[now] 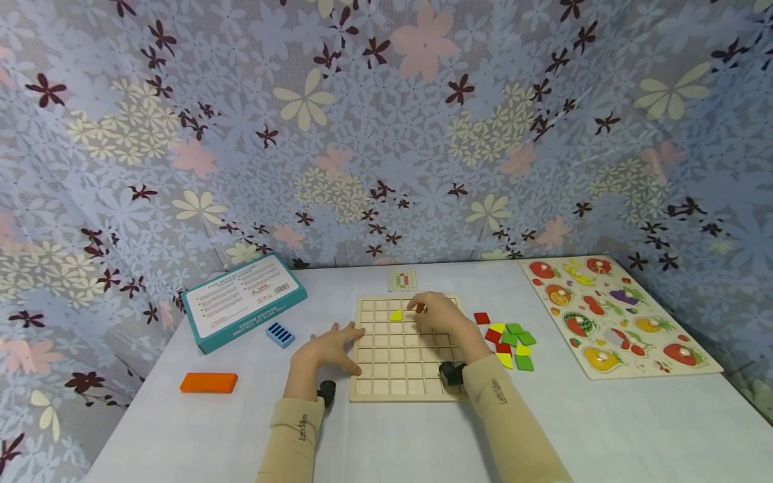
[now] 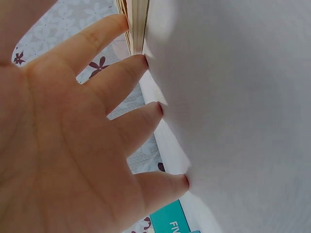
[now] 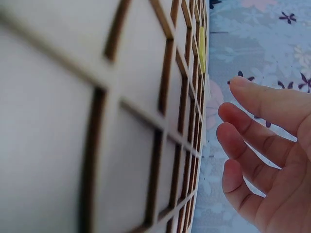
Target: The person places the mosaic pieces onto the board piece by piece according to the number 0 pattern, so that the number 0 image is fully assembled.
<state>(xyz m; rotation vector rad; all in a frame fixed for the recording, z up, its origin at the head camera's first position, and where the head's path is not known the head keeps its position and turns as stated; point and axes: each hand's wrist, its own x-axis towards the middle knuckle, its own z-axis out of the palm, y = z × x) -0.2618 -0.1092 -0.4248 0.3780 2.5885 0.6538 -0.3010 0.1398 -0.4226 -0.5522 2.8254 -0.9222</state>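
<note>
One yellow tile (image 1: 395,316) lies near far edge of board (image 1: 398,369), left of right hand (image 1: 439,313), fingers half-bent, empty; left hand (image 1: 326,348) splayed, empty.

Cannot read the small print (image 1: 225,290) on the flat teal cardboard box (image 1: 244,305), nor see cells of the square wooden grid board (image 1: 389,352) behind the bare right hand (image 1: 439,314).
</note>
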